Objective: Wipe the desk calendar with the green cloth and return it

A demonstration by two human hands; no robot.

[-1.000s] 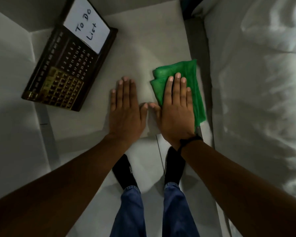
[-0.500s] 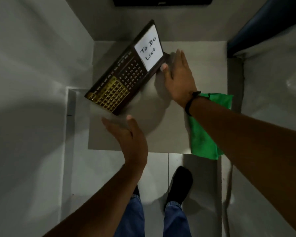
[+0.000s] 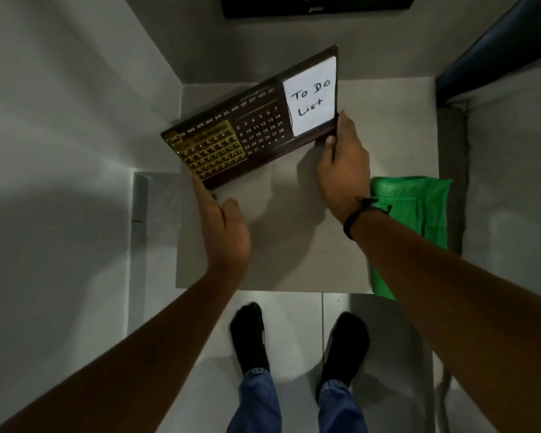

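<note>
The desk calendar point(image 3: 256, 126) is a dark brown board with gold date tiles, printed months and a white "To Do List" note. It is tilted above the small white table point(image 3: 388, 126). My left hand point(image 3: 224, 226) grips its lower left corner. My right hand point(image 3: 341, 160) grips its lower right corner, thumb on the front edge. The green cloth point(image 3: 419, 207) lies folded on the table's right side, partly hidden under my right forearm, with neither hand on it.
White walls close in on the left and behind the table. A dark object point(image 3: 316, 4) sits at the top edge. A bed with grey bedding point(image 3: 512, 182) borders the right. My feet in black socks point(image 3: 297, 339) stand on the tiled floor.
Both hands left the table and cloth and reached the calendar. They now hold it by its two lower corners, and it has swung more level and to the right.
</note>
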